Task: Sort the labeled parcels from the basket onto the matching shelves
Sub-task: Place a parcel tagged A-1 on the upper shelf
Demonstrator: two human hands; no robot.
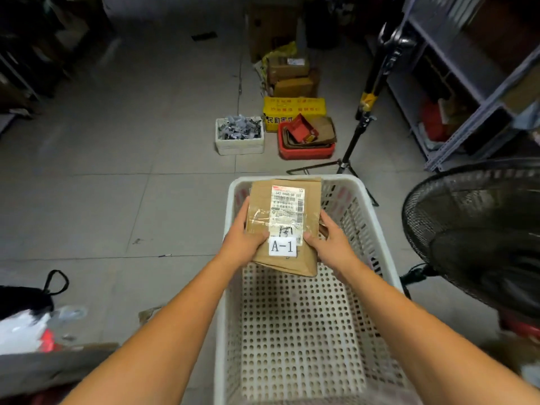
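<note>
A brown paper parcel (pixel 285 226) is held tilted above the far end of a white perforated basket (pixel 292 331), its face turned up toward the camera. A white tag reading "A-1" (pixel 282 246) sits at the parcel's 6 o'clock edge, below a printed shipping label (pixel 287 204) with a barcode. The left hand (pixel 245 241) grips the parcel from 9 o'clock, thumb on top beside the tag and fingers wrapped under the edge. The right hand (pixel 330 238) grips it from 3 o'clock in the same way, thumb pressing the face. A second brown edge shows behind the parcel at 12 o'clock; I cannot tell whether it is another parcel.

From the parcel, a black floor fan (pixel 479 235) stands at 3 o'clock, beside the basket. A tripod stand (pixel 350 150) rises at 1 o'clock, with a grey metal shelf (pixel 467 83) beyond it. At 12 o'clock, on the tiled floor, lie a red tray (pixel 304 150), a yellow box (pixel 293 111) and a white foam box (pixel 239 138). A black bag (pixel 26 299) lies at 8 o'clock.
</note>
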